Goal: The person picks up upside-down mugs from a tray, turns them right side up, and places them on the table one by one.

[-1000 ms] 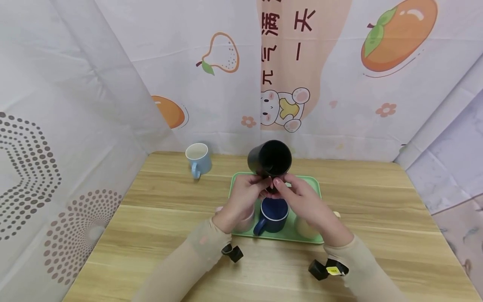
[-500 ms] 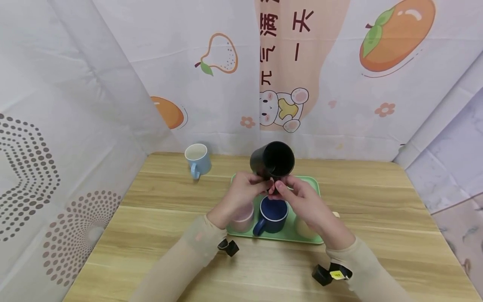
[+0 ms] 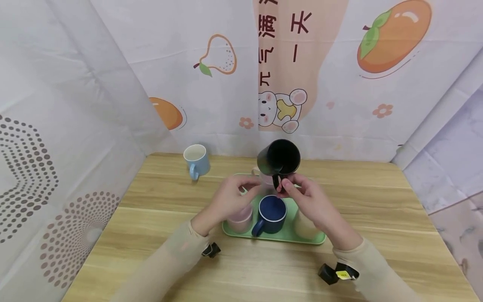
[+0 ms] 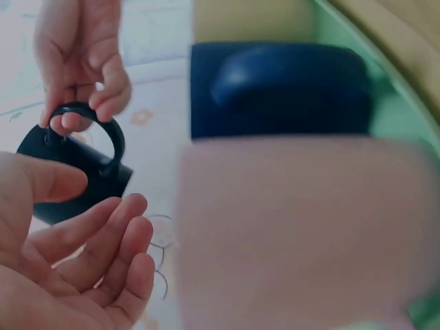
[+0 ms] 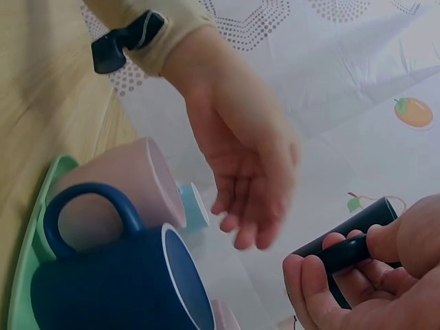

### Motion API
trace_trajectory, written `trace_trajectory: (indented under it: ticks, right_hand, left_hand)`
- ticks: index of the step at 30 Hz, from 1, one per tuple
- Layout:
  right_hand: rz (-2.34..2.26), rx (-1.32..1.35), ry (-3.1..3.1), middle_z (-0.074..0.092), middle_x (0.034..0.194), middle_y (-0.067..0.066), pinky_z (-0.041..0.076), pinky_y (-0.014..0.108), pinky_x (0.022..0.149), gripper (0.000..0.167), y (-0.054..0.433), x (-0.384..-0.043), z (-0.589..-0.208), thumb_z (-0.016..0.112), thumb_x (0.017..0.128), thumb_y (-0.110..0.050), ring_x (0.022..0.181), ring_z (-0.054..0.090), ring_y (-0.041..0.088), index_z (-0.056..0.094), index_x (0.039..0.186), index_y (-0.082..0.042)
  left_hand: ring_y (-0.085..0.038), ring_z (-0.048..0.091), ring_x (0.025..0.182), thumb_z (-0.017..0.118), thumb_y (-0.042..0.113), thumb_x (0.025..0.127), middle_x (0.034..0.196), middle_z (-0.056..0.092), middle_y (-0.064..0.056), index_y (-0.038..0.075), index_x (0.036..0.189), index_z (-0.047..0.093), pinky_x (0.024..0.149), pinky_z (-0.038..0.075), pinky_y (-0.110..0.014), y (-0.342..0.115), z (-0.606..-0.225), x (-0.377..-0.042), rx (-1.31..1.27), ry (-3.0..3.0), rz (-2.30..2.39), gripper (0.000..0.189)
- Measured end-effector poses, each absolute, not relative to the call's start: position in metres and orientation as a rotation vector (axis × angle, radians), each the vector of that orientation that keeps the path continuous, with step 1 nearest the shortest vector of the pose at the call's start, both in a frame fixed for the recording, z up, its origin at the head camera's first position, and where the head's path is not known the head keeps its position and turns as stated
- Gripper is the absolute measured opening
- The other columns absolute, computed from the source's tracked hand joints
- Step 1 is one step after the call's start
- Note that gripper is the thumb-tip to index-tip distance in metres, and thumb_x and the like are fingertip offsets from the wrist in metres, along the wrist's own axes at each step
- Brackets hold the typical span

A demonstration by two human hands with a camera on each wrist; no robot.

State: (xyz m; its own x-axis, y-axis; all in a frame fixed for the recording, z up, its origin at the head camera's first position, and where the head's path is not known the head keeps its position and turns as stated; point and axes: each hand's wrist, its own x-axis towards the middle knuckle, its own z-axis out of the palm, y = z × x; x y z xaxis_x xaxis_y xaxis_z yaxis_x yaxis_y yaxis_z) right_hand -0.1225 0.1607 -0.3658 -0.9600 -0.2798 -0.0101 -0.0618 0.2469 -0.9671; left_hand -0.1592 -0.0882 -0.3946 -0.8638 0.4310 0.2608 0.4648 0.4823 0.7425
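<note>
A black mug (image 3: 278, 157) is held up above the tray, its mouth tilted toward the head camera. My right hand (image 3: 316, 205) pinches its handle (image 5: 342, 254) between thumb and fingers. To the left, my left hand (image 3: 226, 200) is apart from the mug, fingers relaxed and slightly bent, holding nothing. Beneath the hands stands a green tray (image 3: 271, 239) with a navy mug (image 3: 272, 219) in the middle of its front row. A pink mug (image 3: 240, 220) is left of it and a cream mug (image 3: 304, 226) right. A pale pink mug (image 3: 266, 179) at the back is partly hidden.
On the wooden table (image 3: 162, 218), a light blue mug (image 3: 200, 163) stands upright at the back left, off the tray. A printed curtain (image 3: 226, 96) hangs directly behind the table's far edge.
The left hand has let go of the black mug and drawn away to the left. The right hand has carried the mug slightly right, uncovering the pale pink mug behind.
</note>
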Motion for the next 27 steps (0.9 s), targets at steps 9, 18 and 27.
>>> trace_trajectory:
  ticks: [9, 18, 27]
  right_hand:
    - [-1.811, -0.269, 2.353, 0.069, 0.126, 0.022, 0.037, 0.064, 0.124, 0.025, 0.175, -0.126, -0.366, 0.055, 0.117, -0.016, 0.117, 0.075, 0.039, 0.064, 0.123, 0.007]
    - [-1.786, -0.230, 2.397, 0.069, 0.127, 0.025, 0.039, 0.063, 0.123, 0.028, 0.185, -0.133, -0.367, 0.055, 0.117, -0.017, 0.118, 0.075, 0.040, 0.064, 0.124, 0.008]
    - [-1.812, -0.128, 2.409, 0.067, 0.127, 0.024, 0.053, 0.026, 0.110, 0.035, 0.207, -0.143, -0.369, 0.050, 0.118, -0.020, 0.107, 0.077, 0.014, 0.060, 0.128, 0.012]
  left_hand:
    - [-0.030, 0.070, 0.126, 0.074, 0.026, 0.099, 0.132, 0.077, -0.008, 0.005, 0.135, 0.074, 0.108, 0.056, -0.053, -0.120, -0.415, -0.153, -0.971, -2.727, -1.159, 0.042]
    - [-0.031, 0.066, 0.134, 0.080, 0.030, 0.101, 0.149, 0.068, -0.011, 0.005, 0.156, 0.059, 0.112, 0.054, -0.053, -0.152, -0.437, -0.146, -1.115, -2.750, -1.036, 0.064]
    - [-0.030, 0.046, 0.156, 0.073, 0.038, 0.107, 0.170, 0.046, -0.009, 0.003, 0.163, 0.049, 0.124, 0.041, -0.056, -0.157, -0.448, -0.146, -1.243, -2.787, -0.943, 0.071]
